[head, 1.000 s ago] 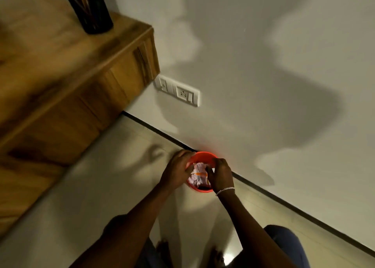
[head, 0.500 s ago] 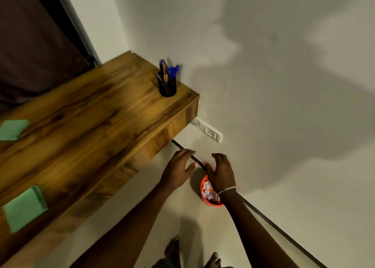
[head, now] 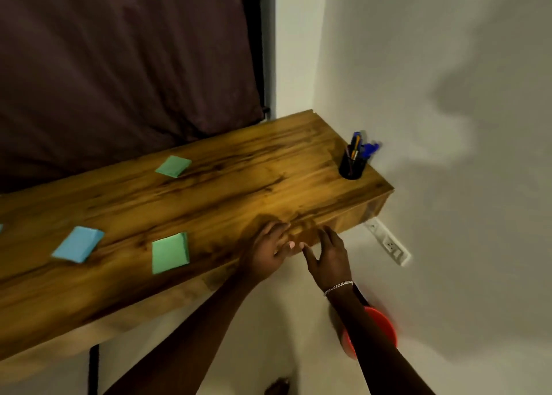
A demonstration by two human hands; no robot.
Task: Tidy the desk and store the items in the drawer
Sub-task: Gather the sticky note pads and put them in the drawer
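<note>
Both your hands are at the front edge of the wooden worktop, close together and empty. Your left hand lies over the edge with its fingers loosely spread and reaching onto the top surface. Your right hand sits just beside it, a little lower, against the front face of the worktop, its fingers spread with the thumb held out toward the left hand. Neither hand grips anything, though motion blur softens the fingertips. A silver bracelet circles your right wrist.

The loose paper pads are all to the left of your fingers. The nearest green pad lies flat near the front edge, near your left hand but not touching it. The blue pad lies farther left, also near the front. The second green pad rests toward the back of the worktop, well apart from both hands. At the far right corner stands a dark pen holder with blue pens in it, upright and close to the wall, away from your right hand.

Below your right forearm, a red bowl sits on the floor against the wall, partly hidden by the arm. A white socket strip is fixed to the wall just under the worktop's right end. A dark curtain hangs behind the worktop.
</note>
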